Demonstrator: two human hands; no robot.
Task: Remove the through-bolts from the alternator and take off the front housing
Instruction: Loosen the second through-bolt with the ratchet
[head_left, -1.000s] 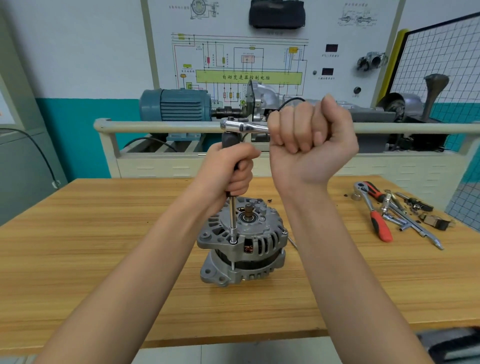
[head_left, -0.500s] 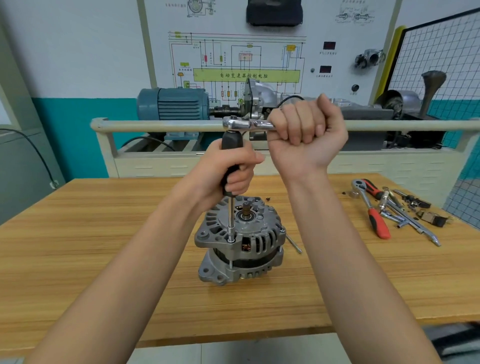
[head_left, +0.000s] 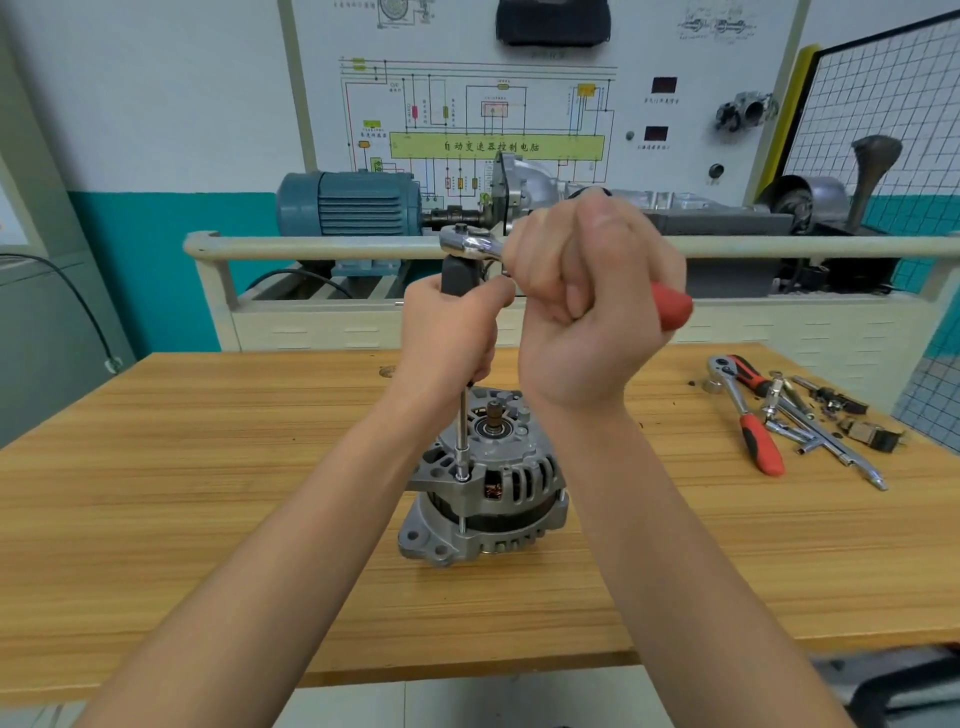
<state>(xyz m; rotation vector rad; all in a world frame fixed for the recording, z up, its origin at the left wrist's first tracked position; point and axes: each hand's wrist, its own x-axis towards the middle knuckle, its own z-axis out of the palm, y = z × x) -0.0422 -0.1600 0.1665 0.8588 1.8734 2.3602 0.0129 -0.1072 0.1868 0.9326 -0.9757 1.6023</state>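
The grey alternator (head_left: 488, 493) stands upright on the wooden table (head_left: 208, 467), shaft end up. A long extension bar (head_left: 462, 436) runs straight down to a through-bolt head (head_left: 462, 475) on the front housing's left edge. My left hand (head_left: 449, 338) grips the bar's black handle just under the ratchet head (head_left: 467, 244). Above the alternator, my right hand (head_left: 592, 306) is wrapped around the ratchet's handle, whose red end (head_left: 672, 306) sticks out to the right. The bolt shank (head_left: 462, 522) shows in the gap between the two housings.
A second red-handled ratchet (head_left: 748, 415), sockets and small parts (head_left: 831, 415) lie on the table's right side. Behind the table runs a rail (head_left: 311, 247) with a blue motor (head_left: 353, 202) and a transmission rig (head_left: 675, 208).
My right hand has swung the ratchet handle toward me and to the right, so the red end now shows. The left hand still holds the extension bar on the same bolt.
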